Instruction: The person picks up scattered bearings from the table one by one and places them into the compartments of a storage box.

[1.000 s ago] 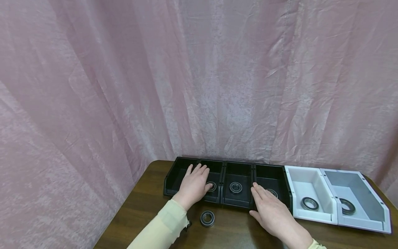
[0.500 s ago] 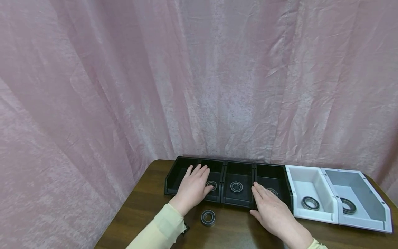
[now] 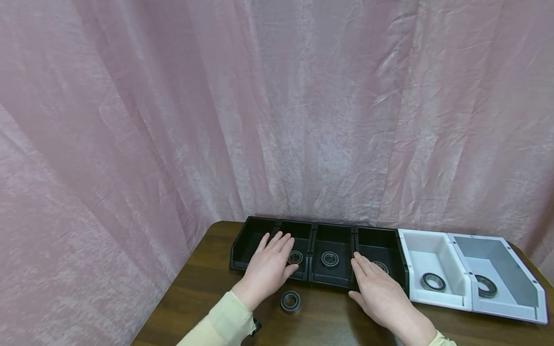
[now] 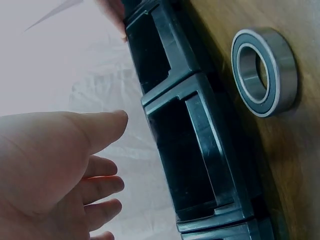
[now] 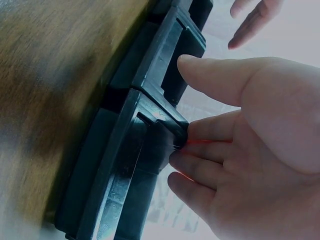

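My left hand (image 3: 268, 266), fingers extended and thumb out, hovers over the two leftmost black bins with nothing in its grasp. Below its thumb, a ball bearing (image 3: 290, 311) lies flat on the wooden table; its steel outer ring and dark seal show in the left wrist view (image 4: 286, 70). My right hand (image 3: 378, 293) has straight fingers, and their tips touch the black bin edge (image 5: 175, 125) between the third and fourth bins. It partly hides a bearing (image 3: 383, 265) in the fourth bin. Other bearings lie in the second bin (image 3: 295, 263) and third bin (image 3: 330, 265).
Right of the black bins stand a white bin (image 3: 415, 300) and a grey-white bin (image 3: 506, 312), each with a larger bearing inside. The row of bins runs along the back of the wooden table (image 3: 190, 274). Behind it hangs a pink curtain (image 3: 277, 120).
My left hand has drawn back slightly toward me, so more of the bearing in the second bin shows. The right hand and the bearings stay in place.
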The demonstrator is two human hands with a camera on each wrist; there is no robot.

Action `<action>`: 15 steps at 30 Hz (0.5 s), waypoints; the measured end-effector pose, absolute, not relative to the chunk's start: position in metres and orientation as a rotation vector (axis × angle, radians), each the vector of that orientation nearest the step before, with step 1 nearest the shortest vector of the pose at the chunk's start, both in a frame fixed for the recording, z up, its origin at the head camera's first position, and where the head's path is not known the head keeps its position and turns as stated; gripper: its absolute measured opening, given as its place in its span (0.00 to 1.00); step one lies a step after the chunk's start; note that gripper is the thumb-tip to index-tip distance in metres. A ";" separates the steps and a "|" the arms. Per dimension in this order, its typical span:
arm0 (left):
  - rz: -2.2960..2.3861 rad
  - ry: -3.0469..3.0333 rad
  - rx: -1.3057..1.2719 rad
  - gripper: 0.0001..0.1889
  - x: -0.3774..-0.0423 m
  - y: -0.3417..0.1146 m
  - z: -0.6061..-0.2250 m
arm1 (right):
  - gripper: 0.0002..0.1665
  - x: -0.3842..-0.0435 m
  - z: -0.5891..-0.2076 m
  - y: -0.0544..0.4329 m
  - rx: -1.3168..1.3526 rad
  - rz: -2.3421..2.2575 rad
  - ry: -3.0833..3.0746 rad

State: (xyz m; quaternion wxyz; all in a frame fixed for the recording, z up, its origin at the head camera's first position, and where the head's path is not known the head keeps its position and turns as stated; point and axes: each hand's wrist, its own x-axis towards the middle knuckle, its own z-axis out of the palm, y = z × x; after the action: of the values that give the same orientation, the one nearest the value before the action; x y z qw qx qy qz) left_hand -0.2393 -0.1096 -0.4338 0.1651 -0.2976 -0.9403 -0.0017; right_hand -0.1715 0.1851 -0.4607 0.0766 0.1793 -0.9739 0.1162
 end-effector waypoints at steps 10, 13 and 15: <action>-0.004 -2.667 -0.882 0.38 -0.227 -0.111 -0.436 | 0.46 -0.171 -0.460 0.185 0.537 0.346 -2.913; -0.008 -2.689 -0.881 0.38 -0.223 -0.111 -0.437 | 0.46 -0.171 -0.460 0.184 0.536 0.346 -2.915; -0.011 -2.698 -0.881 0.38 -0.221 -0.111 -0.439 | 0.46 -0.171 -0.460 0.184 0.535 0.349 -2.918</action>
State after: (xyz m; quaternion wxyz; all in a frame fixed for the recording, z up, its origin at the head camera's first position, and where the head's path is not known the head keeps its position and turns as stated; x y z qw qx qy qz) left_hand -0.2211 -0.1113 -0.4388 0.1513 -0.3068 -0.9397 -0.0039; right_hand -0.1713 0.1844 -0.4596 0.0771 0.1785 -0.9740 0.1166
